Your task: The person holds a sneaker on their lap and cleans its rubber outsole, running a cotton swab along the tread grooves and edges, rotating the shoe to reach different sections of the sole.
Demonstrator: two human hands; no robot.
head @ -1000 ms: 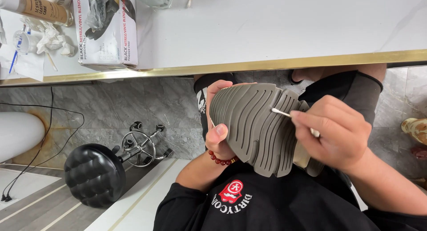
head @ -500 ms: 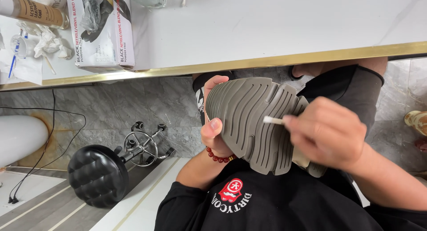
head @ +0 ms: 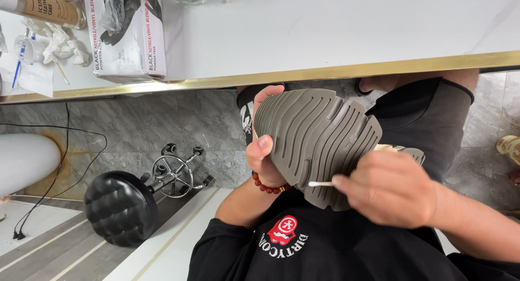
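Mid-clean: left hand [head: 266, 151] clamped on upturned grey shoe sole [head: 317, 143] held below table [head: 336, 26] edge, right hand [head: 387, 189] pinching cotton swab [head: 320, 183] at lower grooves; cleaned share indeterminable.

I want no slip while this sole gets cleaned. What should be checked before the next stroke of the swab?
1. Left hand has a grip on the shoe: ok.
2. Grooved sole is turned up to the camera: ok.
3. Right hand pinches the cotton swab: ok.
4. Swab tip rests on the sole near its edge: ok.
5. Swab tip is clean enough: cannot tell.
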